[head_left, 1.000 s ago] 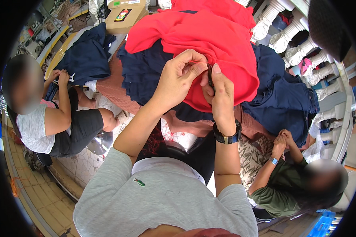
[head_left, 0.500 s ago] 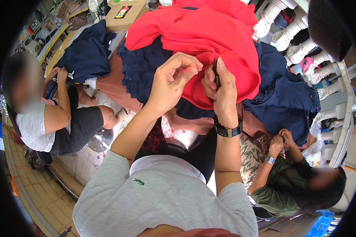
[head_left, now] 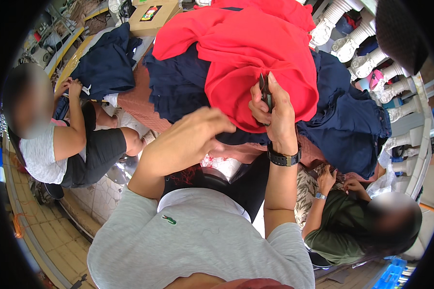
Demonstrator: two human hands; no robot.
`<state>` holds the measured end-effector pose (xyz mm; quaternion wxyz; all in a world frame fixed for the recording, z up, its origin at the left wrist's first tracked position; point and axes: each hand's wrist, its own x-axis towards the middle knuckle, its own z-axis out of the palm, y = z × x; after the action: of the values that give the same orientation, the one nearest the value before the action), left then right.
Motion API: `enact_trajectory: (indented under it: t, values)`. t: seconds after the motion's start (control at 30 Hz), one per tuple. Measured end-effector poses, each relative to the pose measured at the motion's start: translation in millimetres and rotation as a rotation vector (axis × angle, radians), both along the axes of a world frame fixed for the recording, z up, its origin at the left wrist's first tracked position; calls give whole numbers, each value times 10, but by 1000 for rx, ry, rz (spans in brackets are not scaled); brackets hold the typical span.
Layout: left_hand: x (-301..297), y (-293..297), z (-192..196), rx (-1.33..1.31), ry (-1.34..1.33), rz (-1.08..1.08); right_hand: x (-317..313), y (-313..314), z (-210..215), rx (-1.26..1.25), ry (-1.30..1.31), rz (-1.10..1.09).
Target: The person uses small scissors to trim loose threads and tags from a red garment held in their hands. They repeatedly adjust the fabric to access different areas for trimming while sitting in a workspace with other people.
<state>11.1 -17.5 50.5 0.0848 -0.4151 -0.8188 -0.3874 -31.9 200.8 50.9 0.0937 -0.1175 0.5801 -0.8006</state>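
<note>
A bright red garment point(head_left: 250, 43) lies spread over a stack of dark navy fabric point(head_left: 171, 86), its near edge curling toward me. My right hand point(head_left: 278, 113) is closed around small dark thread snips point(head_left: 264, 89), blades pointing away from me, against the red cloth. The snips' lower part is hidden in my palm. Nearer my lap, my left hand point(head_left: 190, 137) is off the garment, its back turned up. Motion smears its fingers, so whether they hold anything does not show.
More navy garments point(head_left: 347, 120) are heaped on the right. One person point(head_left: 72, 135) sits at the left handling navy cloth point(head_left: 103, 65); another point(head_left: 352, 221) sits at the lower right. A cardboard box point(head_left: 154, 19) stands at the back, and a white balustrade point(head_left: 364, 38) runs along the right.
My left hand has left the red cloth's edge beside the snips and come down and left toward my lap. My right hand has shifted slightly to the right and nearer me, with the snips.
</note>
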Motion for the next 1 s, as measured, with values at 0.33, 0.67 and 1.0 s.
enact_trajectory:
  t: [0.33, 0.67, 1.0]
  values:
    - [-277, 667, -15, 360, 12, 358, 55, 4, 9, 174, 38, -137]
    - [-379, 649, -22, 474, -133, 372, 28, -8, -10, 311, 121, -217]
    - [-383, 507, 106, 523, -158, 204, 32, -36, 1, 146, 64, -127]
